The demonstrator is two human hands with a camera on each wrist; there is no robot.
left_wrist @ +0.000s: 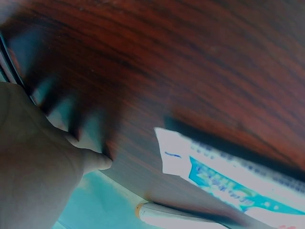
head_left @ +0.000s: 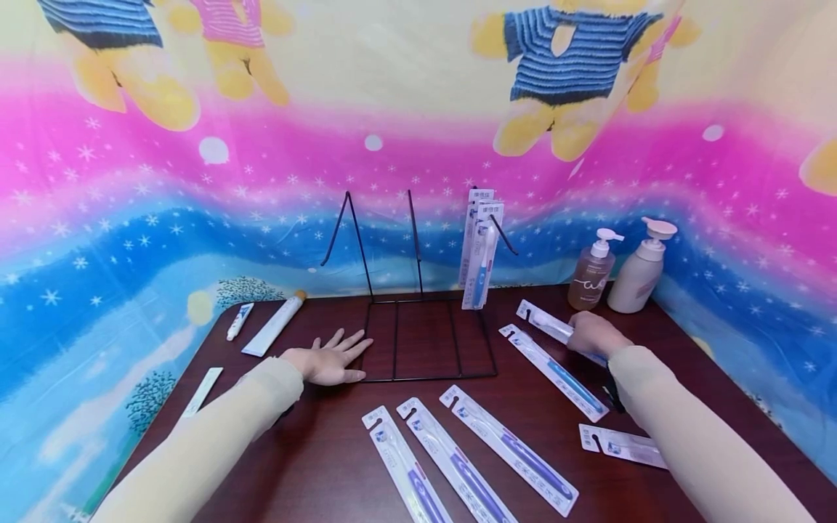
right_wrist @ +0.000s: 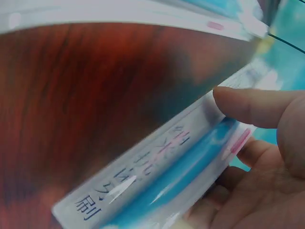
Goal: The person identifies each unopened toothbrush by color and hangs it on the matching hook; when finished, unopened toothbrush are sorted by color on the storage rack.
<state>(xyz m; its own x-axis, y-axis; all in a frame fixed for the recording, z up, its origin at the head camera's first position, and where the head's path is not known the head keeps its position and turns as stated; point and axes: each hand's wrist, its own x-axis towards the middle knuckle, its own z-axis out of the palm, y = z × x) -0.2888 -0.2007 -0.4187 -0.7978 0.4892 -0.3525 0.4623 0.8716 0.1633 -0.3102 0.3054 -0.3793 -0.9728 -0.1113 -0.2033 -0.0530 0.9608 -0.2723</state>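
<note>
Cloth — printed, bears and snowflakes — rises behind both hands and runs down either side. Table, dark red wood, under everything. Rack, black wire, stands between the hands, base flat, hooks up.

Left hand: palm down, fingers spread wide over the left wire of the rack's base; whether it presses, cannot tell. Right hand: narrow, thumb on top and fingers beneath, pinching a blue pack, a toothbrush in its card and clear cover.

Ahead of the right hand, two pump bottles: pale bottle, and brown bottle to its left, close by.

Packs: hung packs on a rack hook, ahead and left of the right hand. Teal pack just beside the right hand, on its near side. Three purple packs lie nearer the body, between the hands. One more, side pack, partly under the right sleeve.

Tubes: large tube ahead and left of the left hand; white-teal tube by the left sleeve; small tube farthest left.
</note>
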